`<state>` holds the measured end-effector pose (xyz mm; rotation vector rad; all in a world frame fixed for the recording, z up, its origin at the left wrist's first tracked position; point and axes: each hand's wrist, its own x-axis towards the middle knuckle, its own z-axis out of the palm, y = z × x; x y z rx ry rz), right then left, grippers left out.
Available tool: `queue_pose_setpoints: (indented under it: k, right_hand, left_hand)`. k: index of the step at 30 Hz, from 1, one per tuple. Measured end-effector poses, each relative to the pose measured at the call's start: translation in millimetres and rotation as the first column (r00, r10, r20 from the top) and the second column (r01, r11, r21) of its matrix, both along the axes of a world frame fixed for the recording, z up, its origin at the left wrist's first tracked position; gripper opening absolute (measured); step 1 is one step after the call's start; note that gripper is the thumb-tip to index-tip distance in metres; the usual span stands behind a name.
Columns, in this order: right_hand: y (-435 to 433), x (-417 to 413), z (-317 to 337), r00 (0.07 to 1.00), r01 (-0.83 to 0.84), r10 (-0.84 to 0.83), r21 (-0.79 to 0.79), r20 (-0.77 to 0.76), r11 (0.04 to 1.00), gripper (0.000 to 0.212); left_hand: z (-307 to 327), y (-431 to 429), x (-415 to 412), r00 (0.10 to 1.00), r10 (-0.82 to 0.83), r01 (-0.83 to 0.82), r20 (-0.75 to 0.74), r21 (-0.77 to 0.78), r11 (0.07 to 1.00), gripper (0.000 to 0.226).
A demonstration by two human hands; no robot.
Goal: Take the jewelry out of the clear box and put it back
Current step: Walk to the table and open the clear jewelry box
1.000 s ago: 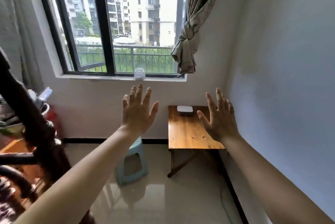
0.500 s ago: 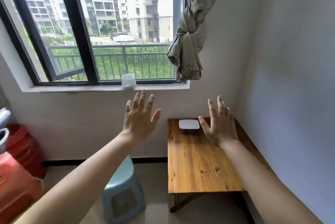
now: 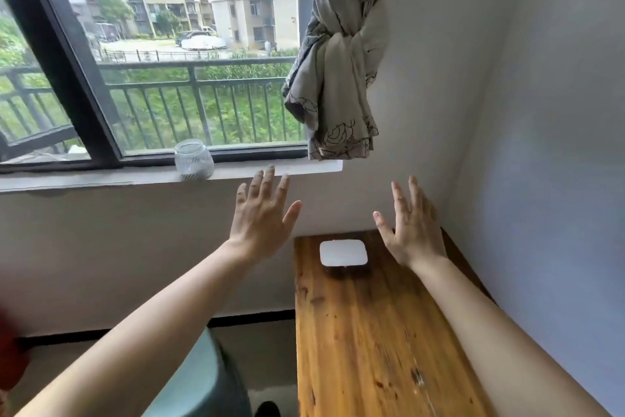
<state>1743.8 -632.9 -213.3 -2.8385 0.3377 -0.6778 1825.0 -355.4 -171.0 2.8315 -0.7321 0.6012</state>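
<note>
Left hand [image 3: 262, 219] and right hand [image 3: 411, 225] spread flat, empty; rounded-square white-lidded box [image 3: 343, 252] between them on grainy wooden table [image 3: 365, 332].

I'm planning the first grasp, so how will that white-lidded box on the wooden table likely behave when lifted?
The box is low and flat, so it probably won't tip. It looks small and likely light; one hand should do. Its smooth lid may be slippery on the polished table.

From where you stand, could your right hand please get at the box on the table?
Probably yes: the right hand hovers open beside the box on the table, with nothing between them.
</note>
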Motion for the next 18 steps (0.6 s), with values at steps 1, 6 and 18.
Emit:
queue_pose_setpoints:
  k: [1, 6, 18]
  right_hand:
    - [-6.4, 11.7, -7.0, 1.0, 0.021, -0.021, 0.002, -0.013, 1.0, 0.077]
    - [-40.0, 72.3, -51.9, 0.978, 0.176, -0.176, -0.006, -0.114, 0.984, 0.079]
    - [-66.9, 149.1, -122.5, 0.752, 0.604, -0.555, 0.034, -0.356, 0.796, 0.073]
  left_hand:
    - [-9.9, -9.1, 18.5, 1.0, -0.026, 0.026, -0.011, 0.02, 0.999, 0.068]
    - [-70.2, -62.1, 122.8, 0.979, -0.173, 0.182, -0.112, 0.078, 0.98, 0.068]
    - [-168.7, -200.3, 293.2, 0.747, -0.528, 0.618, -0.405, 0.128, 0.776, 0.074]
